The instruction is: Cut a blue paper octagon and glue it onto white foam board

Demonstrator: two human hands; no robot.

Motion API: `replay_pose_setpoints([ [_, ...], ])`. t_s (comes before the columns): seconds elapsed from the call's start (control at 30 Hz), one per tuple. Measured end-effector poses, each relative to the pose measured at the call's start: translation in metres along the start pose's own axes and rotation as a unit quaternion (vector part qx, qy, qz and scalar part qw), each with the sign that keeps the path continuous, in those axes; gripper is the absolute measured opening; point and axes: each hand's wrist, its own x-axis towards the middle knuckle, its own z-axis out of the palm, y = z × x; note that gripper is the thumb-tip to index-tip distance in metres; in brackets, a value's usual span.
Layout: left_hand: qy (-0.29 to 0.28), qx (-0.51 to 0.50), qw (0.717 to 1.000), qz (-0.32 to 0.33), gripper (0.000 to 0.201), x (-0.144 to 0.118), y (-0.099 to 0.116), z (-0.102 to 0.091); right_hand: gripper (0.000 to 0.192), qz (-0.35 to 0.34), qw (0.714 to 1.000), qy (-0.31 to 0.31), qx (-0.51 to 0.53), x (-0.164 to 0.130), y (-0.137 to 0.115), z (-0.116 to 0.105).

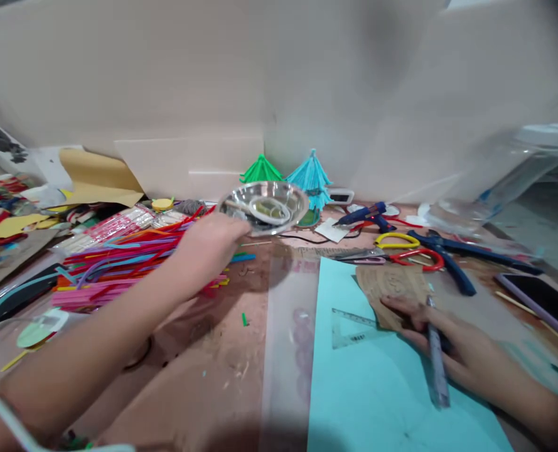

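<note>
My left hand reaches across to the back of the table and is closed on the rim of a shiny metal dish. The dish seems to be tipped up toward me; a pale ring-shaped piece and a thin stick show in it, not clearly. Between the fingers of my right hand is a grey patterned pen. Those fingertips also rest on a brown cardboard piece. Under it lie a light blue sheet and a clear set square.
Pipe cleaners are heaped at left. Green and blue umbrella-like shapes stand behind the dish. A glue gun, scissors, pliers and a phone lie at right, near a clear bottle.
</note>
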Motion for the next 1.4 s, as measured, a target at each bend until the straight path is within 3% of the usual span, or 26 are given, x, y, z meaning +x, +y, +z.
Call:
replay_pose_setpoints([
  [0.13, 0.042, 0.050, 0.998, 0.008, 0.024, 0.001, -0.009, -0.040, 0.024, -0.002, 0.999, -0.040, -0.022, -0.005, 0.006, 0.001],
  [0.23, 0.054, 0.064, 0.996, 0.024, 0.029, -0.012, -0.006, -0.045, 0.020, -0.014, 0.998, -0.045, -0.032, -0.005, 0.009, 0.002],
  [0.33, 0.062, 0.023, 0.995, 0.070, 0.026, -0.033, 0.011, -0.027, 0.017, -0.034, 0.998, -0.037, -0.030, -0.003, 0.005, 0.001],
  [0.43, 0.016, -0.027, 0.989, 0.146, 0.018, -0.054, 0.039, 0.009, 0.014, -0.051, 0.998, -0.028, -0.037, 0.000, -0.001, -0.002],
  [0.53, -0.009, -0.054, 0.984, 0.169, 0.013, -0.068, 0.062, 0.043, 0.011, -0.057, 0.997, -0.031, -0.041, 0.000, -0.005, -0.005],
  [0.63, -0.023, -0.086, 0.979, 0.182, 0.011, -0.072, 0.067, 0.055, 0.009, -0.061, 0.997, -0.027, -0.035, -0.001, -0.006, -0.005],
  [0.83, -0.052, -0.149, 0.985, 0.069, 0.028, -0.040, 0.037, 0.037, 0.007, -0.055, 0.998, -0.032, -0.028, -0.001, -0.003, -0.004],
  [0.97, -0.121, -0.132, 0.978, 0.105, 0.058, -0.009, 0.028, 0.050, 0.008, -0.061, 0.997, -0.036, -0.044, -0.003, -0.001, -0.003],
  [1.1, -0.131, -0.113, 0.980, 0.095, 0.047, -0.003, 0.034, 0.058, 0.007, -0.067, 0.996, -0.039, -0.053, -0.005, 0.003, -0.002],
  [1.2, -0.133, -0.083, 0.986, 0.061, 0.026, -0.011, 0.040, 0.048, 0.008, -0.065, 0.996, -0.040, -0.054, -0.005, 0.005, -0.001],
  [1.27, -0.165, -0.074, 0.982, 0.053, 0.011, -0.016, 0.043, 0.039, 0.008, -0.062, 0.996, -0.042, -0.052, -0.005, 0.004, -0.001],
  [1.4, -0.234, -0.064, 0.970, 0.025, 0.018, -0.015, 0.052, 0.031, 0.008, -0.063, 0.995, -0.046, -0.055, -0.004, 0.001, -0.003],
])
